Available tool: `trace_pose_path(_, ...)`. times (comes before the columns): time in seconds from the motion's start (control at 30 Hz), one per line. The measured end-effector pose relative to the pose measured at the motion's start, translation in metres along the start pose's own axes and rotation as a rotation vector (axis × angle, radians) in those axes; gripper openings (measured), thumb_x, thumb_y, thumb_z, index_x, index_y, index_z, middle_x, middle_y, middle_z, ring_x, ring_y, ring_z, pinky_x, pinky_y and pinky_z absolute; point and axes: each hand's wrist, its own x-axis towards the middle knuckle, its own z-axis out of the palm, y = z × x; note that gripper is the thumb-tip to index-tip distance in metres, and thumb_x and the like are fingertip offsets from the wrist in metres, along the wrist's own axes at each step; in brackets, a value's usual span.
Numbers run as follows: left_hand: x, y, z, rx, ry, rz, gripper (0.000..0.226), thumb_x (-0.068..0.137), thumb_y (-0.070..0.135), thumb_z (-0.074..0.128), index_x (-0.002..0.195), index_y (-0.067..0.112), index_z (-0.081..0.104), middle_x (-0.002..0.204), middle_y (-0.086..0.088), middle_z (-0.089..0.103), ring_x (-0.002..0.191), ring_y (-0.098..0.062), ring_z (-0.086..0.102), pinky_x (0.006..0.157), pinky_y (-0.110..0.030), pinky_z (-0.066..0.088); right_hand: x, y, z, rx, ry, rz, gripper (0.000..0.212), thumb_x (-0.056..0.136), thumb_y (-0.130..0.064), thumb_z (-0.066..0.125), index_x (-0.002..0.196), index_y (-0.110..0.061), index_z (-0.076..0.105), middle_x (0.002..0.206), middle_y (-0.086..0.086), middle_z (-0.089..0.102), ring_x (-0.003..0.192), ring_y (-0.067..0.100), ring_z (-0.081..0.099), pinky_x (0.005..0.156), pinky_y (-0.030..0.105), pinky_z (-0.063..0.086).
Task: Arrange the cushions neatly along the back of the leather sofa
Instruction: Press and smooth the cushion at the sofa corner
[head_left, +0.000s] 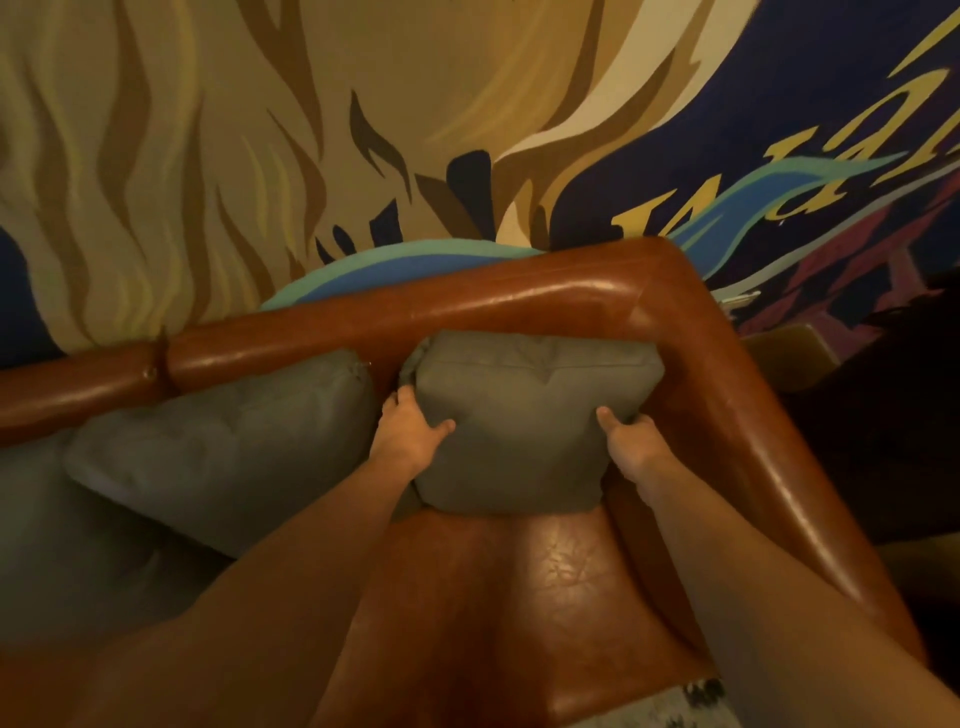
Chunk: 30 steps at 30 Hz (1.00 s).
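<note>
A grey-green cushion (524, 421) stands in the right corner of the brown leather sofa (467, 306), leaning against the backrest. My left hand (410, 431) grips its left edge, thumb on the front face. My right hand (628, 441) grips its right edge beside the armrest, thumb on the front as well. A second grey cushion (223, 447) lies tilted against the backrest to the left, touching the first. A third grey cushion (47, 551) shows at the far left edge.
The sofa's rounded armrest (769, 467) runs down the right side. Bare leather seat (545, 582) lies in front of the held cushion. A painted mural wall (311, 130) rises right behind the backrest. A dark object (883, 415) stands beyond the armrest.
</note>
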Motion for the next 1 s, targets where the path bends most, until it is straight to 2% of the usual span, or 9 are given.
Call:
trace_pose_path(0.2,-0.033,0.019,-0.023,0.047,0.059,0.014,0.070,0.097,0.039,0.067,0.154,0.013,0.037,0.148,-0.014,0.046,0.134,-0.036,0.048,0.111,-0.050,0.043,-0.039,-0.021,0.003,-0.059,-0.042,-0.038,0.073,0.099,-0.048,0.059,0.153,-0.004,0.037,0.150,0.016,0.051,0.136,0.037,0.050,0.115,0.047,0.040)
trace_pose_path(0.33,-0.057,0.025,-0.027,-0.038,0.109,0.074,0.041,0.101,0.036,0.061,0.136,0.014,0.058,0.131,-0.008,0.065,0.120,-0.029,0.061,0.100,-0.043,0.052,-0.073,-0.031,0.018,-0.078,-0.123,-0.078,0.069,0.099,-0.045,0.061,0.151,-0.002,0.043,0.150,0.014,0.051,0.137,0.034,0.049,0.116,0.044,0.039)
trace_pose_path(0.4,-0.063,0.027,-0.027,-0.053,0.112,0.112,0.030,0.102,0.036,0.059,0.124,0.017,0.065,0.119,-0.005,0.072,0.111,-0.026,0.066,0.093,-0.040,0.056,-0.087,-0.034,0.031,-0.073,-0.164,-0.114,0.062,0.099,-0.045,0.062,0.144,-0.004,0.051,0.143,0.013,0.057,0.132,0.033,0.054,0.114,0.042,0.041)
trace_pose_path(0.47,-0.064,0.033,-0.028,-0.041,0.126,0.197,0.027,0.102,0.037,0.057,0.120,0.019,0.066,0.114,-0.002,0.073,0.106,-0.022,0.068,0.090,-0.040,0.057,-0.101,-0.042,0.044,-0.096,-0.148,-0.220,0.053,0.100,-0.045,0.061,0.138,-0.008,0.058,0.136,0.009,0.063,0.129,0.029,0.057,0.110,0.033,0.041)
trace_pose_path(0.53,-0.064,0.040,-0.028,0.027,0.151,0.316,0.029,0.103,0.038,0.055,0.123,0.021,0.065,0.119,-0.001,0.070,0.108,-0.019,0.067,0.092,-0.039,0.056,-0.110,-0.049,0.055,-0.178,-0.073,-0.352,0.046,0.101,-0.045,0.058,0.135,-0.014,0.059,0.133,0.006,0.065,0.128,0.026,0.058,0.105,0.030,0.042)
trace_pose_path(0.67,-0.050,0.042,-0.016,0.184,0.168,0.590,0.037,0.103,0.039,0.050,0.136,0.022,0.057,0.135,0.003,0.056,0.125,-0.017,0.054,0.103,-0.035,0.047,-0.114,-0.048,0.071,-0.331,0.072,-0.617,0.049,0.103,-0.051,0.049,0.142,-0.022,0.053,0.141,-0.004,0.059,0.132,0.016,0.053,0.107,0.031,0.041)
trace_pose_path(0.8,-0.040,0.035,0.002,0.224,0.182,0.706,0.043,0.102,0.035,0.051,0.142,0.021,0.052,0.145,0.004,0.048,0.138,-0.016,0.042,0.113,-0.034,0.040,-0.103,-0.034,0.073,-0.481,0.207,-0.846,0.050,0.103,-0.050,0.044,0.145,-0.023,0.048,0.147,-0.003,0.051,0.140,0.016,0.042,0.116,0.032,0.036)
trace_pose_path(0.9,-0.034,0.023,0.019,0.230,0.196,0.761,0.046,0.102,0.035,0.051,0.145,0.020,0.051,0.152,0.002,0.043,0.143,-0.018,0.038,0.117,-0.037,0.036,-0.083,-0.014,0.078,-0.623,0.271,-0.864,0.053,0.104,-0.046,0.046,0.148,-0.017,0.046,0.158,0.005,0.041,0.149,0.021,0.032,0.123,0.038,0.027)
trace_pose_path(1.0,-0.025,0.013,0.036,0.236,0.226,0.774,0.049,0.103,0.036,0.050,0.149,0.020,0.047,0.158,0.000,0.038,0.149,-0.018,0.031,0.123,-0.037,0.027,-0.063,0.004,0.085,-0.676,0.288,-0.846,0.058,0.104,-0.050,0.041,0.152,-0.019,0.043,0.165,0.006,0.029,0.155,0.023,0.019,0.125,0.044,0.020)
